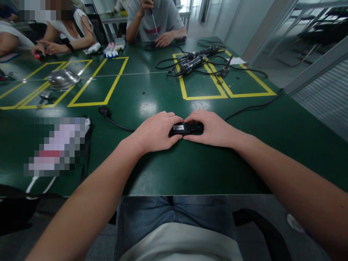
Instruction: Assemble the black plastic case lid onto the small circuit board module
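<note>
Between my two hands lies a small black corded device (186, 128) with a white label, low over the green tabletop or resting on it; I cannot tell which. My left hand (160, 131) grips its left end, thumb in front and fingers behind. Around the right end curl the thumb and fingers of my right hand (213, 128). A black cord comes out beside my left hand and ends in a round black plug (104, 111). Another black cable (252, 107) runs from behind my right hand to the table's right edge. My palms hide both ends of the device.
Tangled black cables with cylindrical tools (193, 64) lie at the back right, by yellow tape rectangles (205, 97). A metal bowl (63, 79) and a small metal part (45, 95) sit left. A blurred-out phone-like item (61, 143) is nearer. Across the table, a person (156, 21) holds a screwdriver.
</note>
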